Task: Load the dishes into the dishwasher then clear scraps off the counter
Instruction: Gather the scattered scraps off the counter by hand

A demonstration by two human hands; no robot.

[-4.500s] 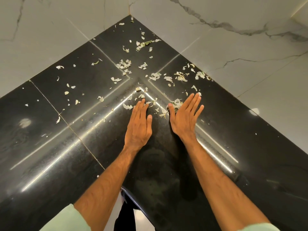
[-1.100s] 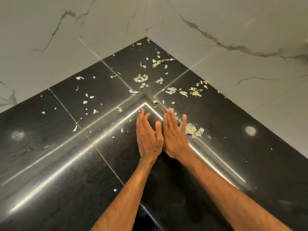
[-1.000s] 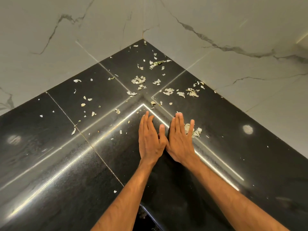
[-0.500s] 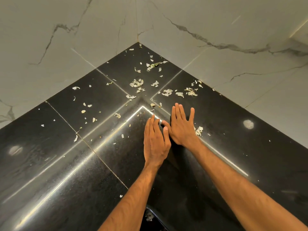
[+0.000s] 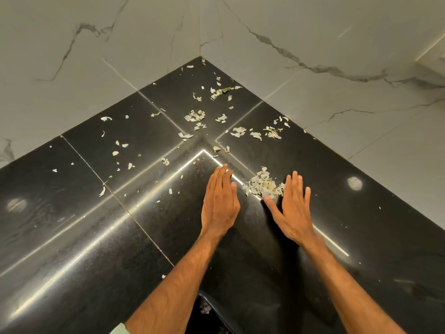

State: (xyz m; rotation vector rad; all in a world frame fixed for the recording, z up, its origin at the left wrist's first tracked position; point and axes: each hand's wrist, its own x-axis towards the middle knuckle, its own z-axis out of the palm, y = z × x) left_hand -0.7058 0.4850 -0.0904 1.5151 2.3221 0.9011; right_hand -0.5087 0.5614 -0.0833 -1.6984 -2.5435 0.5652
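Note:
Pale vegetable scraps lie scattered over the black corner counter (image 5: 72, 237). A small gathered pile of scraps (image 5: 262, 184) sits between my two hands. My left hand (image 5: 220, 201) lies flat with straight fingers to the left of the pile. My right hand (image 5: 292, 208) lies flat with spread fingers at the pile's right side, its thumb just under the pile. Loose scraps (image 5: 195, 115) remain farther back toward the corner, and more scraps (image 5: 120, 148) dot the left slab. No dishes or dishwasher are in view.
White marble walls (image 5: 313, 44) meet at the far corner behind the counter. The counter's inner front edge (image 5: 199, 294) is below my arms, with a few scraps on the dark floor under it. Bright light strips reflect off the glossy stone.
My hands, pressed together a second ago, have moved apart. The right hand has slid to the right of the scrap pile, uncovering it between the two hands.

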